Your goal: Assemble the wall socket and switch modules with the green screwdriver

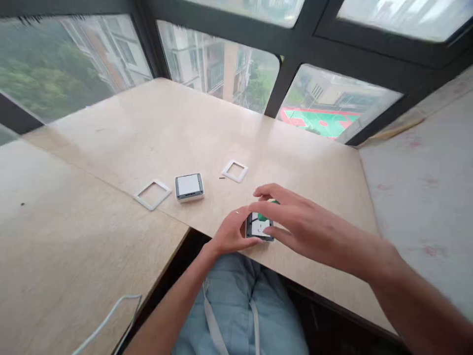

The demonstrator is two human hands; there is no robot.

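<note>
Near the table's front edge, my left hand (233, 230) grips a wall switch (258, 230) with a white face and a dark grey rim, thumb on its near side and fingers on its left. My right hand (291, 214) arches over the switch and holds a screwdriver with a green handle (262, 217). Its dark shaft points left toward the switch's left edge; whether the tip touches a screw I cannot tell. Small dark marks, perhaps screws, show on the white face. My right hand partly covers the switch and the handle.
A second wall switch on a white box (189, 186) sits to the left. White square frames lie beside it (152, 195) and farther back (235, 170), with a small dark screw (221, 178) nearby. A white cable (107, 318) crosses the lower left. Windows border the wooden table (177, 128).
</note>
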